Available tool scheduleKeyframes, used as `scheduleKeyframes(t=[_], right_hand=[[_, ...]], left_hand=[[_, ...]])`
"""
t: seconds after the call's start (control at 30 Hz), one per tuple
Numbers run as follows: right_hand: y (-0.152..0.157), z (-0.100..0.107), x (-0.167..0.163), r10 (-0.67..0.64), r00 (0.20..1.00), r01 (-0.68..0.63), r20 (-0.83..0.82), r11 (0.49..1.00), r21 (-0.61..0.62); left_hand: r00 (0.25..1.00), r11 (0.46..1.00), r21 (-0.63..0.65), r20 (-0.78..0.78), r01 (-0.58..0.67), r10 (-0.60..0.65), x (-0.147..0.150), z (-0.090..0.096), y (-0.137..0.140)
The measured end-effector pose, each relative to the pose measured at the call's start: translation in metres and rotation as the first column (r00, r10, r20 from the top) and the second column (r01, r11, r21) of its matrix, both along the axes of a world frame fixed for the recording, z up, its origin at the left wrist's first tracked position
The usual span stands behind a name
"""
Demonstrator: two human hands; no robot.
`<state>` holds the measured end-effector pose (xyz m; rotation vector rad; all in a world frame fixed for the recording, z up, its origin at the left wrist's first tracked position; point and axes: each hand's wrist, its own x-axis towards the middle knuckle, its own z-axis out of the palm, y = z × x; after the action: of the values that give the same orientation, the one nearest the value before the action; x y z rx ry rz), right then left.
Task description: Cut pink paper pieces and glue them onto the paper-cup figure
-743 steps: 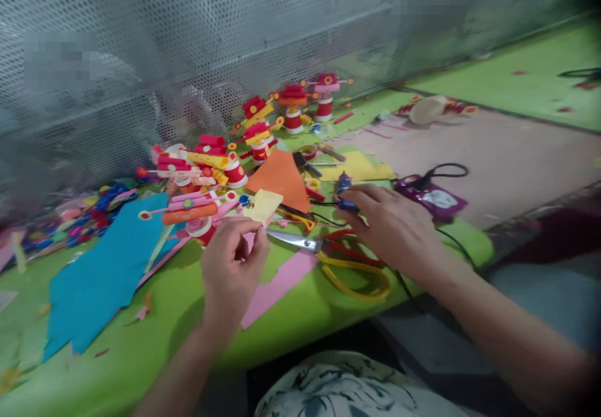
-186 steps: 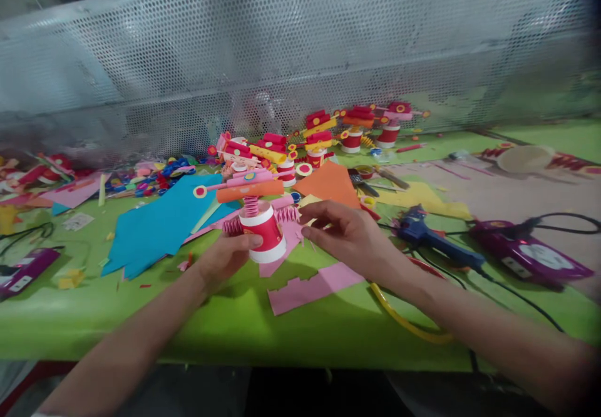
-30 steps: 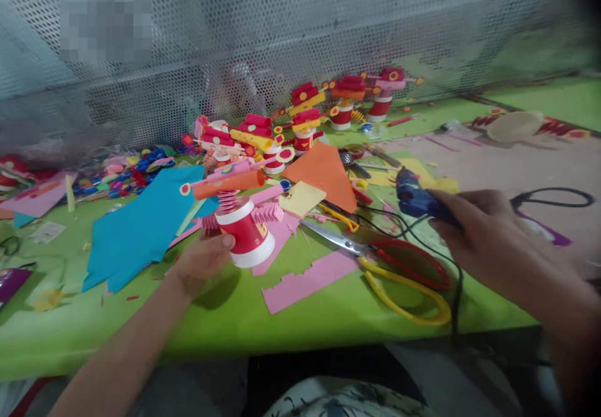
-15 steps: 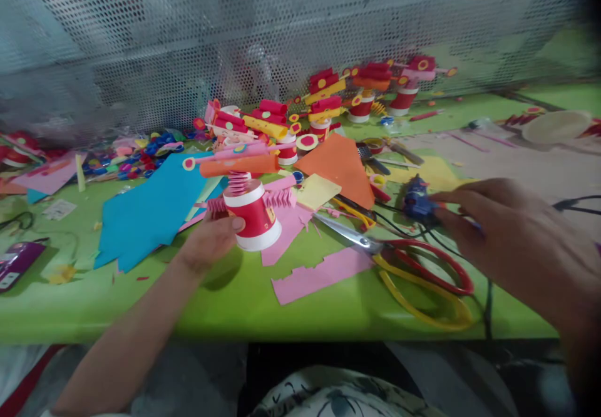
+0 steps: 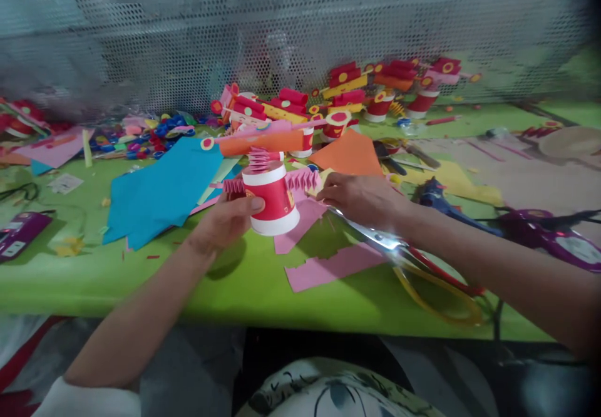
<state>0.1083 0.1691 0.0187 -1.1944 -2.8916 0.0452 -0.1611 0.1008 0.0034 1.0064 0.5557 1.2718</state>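
Note:
My left hand point(image 5: 230, 216) is closed round the side of a red and white paper cup point(image 5: 270, 201), held upside down above the green table. Pink accordion-folded paper strips stick out from both sides of this cup, and another props up an orange paper roll point(image 5: 263, 143) on its top. Just right of the cup is my right hand point(image 5: 359, 198), palm down, with its fingers bent together close to the end of the right pink strip point(image 5: 303, 180). What these fingers pinch, if anything, is hidden. Large scissors point(image 5: 385, 240) with red and yellow handles lie partly under my right forearm.
A blue glue gun point(image 5: 434, 195) lies beyond my right forearm, beside a purple device point(image 5: 549, 232). Blue paper point(image 5: 159, 185) and a pink scrap point(image 5: 333, 268) are on the table. Several finished cup figures point(image 5: 422, 102) stand along the perforated metal screen point(image 5: 300, 29).
My right hand has let go of the blue glue gun and moved left, next to the cup figure. My left hand still holds the cup. The view has shifted slightly.

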Motion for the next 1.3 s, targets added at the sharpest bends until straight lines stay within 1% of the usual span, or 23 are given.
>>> scheduleKeyframes(t=[0.13, 0.33, 0.47, 0.63, 0.77, 1.03, 1.17, 1.3], right_hand=[[0.012, -0.007, -0.005, 0.064, 0.998, -0.064, 0.007, 0.997, -0.043], [0.013, -0.010, -0.009, 0.123, 0.992, -0.122, 0.004, 0.986, -0.111], [0.012, -0.006, -0.011, 0.113, 0.993, -0.109, 0.017, 0.983, -0.146], [0.019, -0.002, -0.014, 0.083, 0.995, -0.069, 0.059, 0.976, -0.207], [0.022, -0.002, -0.017, 0.056, 0.996, -0.038, 0.072, 0.971, -0.238], [0.020, -0.007, -0.014, 0.029, 0.999, -0.015, 0.046, 0.963, -0.268], [0.020, -0.005, -0.015, 0.030, 0.999, -0.019, 0.035, 0.957, -0.289], [0.017, -0.003, -0.018, 0.015, 0.999, -0.005, 0.029, 0.951, -0.311]], left_hand=[[1.000, 1.000, 0.000, -0.024, 0.015, -0.015, -0.001, 0.000, 0.000], [0.999, 0.999, 0.004, -0.029, 0.038, -0.037, -0.001, -0.001, 0.001], [0.999, 0.999, 0.010, -0.025, 0.038, -0.038, -0.002, -0.002, 0.002], [0.998, 0.998, 0.015, -0.016, 0.054, -0.054, -0.002, -0.005, 0.003], [0.998, 0.999, -0.007, -0.037, 0.051, -0.051, -0.002, -0.005, 0.003], [0.998, 0.999, -0.013, -0.051, 0.040, -0.041, -0.002, -0.005, 0.002], [0.997, 0.999, -0.017, -0.054, 0.047, -0.048, -0.002, -0.007, 0.002], [0.998, 1.000, -0.018, -0.049, 0.024, -0.024, -0.002, -0.008, 0.003]])
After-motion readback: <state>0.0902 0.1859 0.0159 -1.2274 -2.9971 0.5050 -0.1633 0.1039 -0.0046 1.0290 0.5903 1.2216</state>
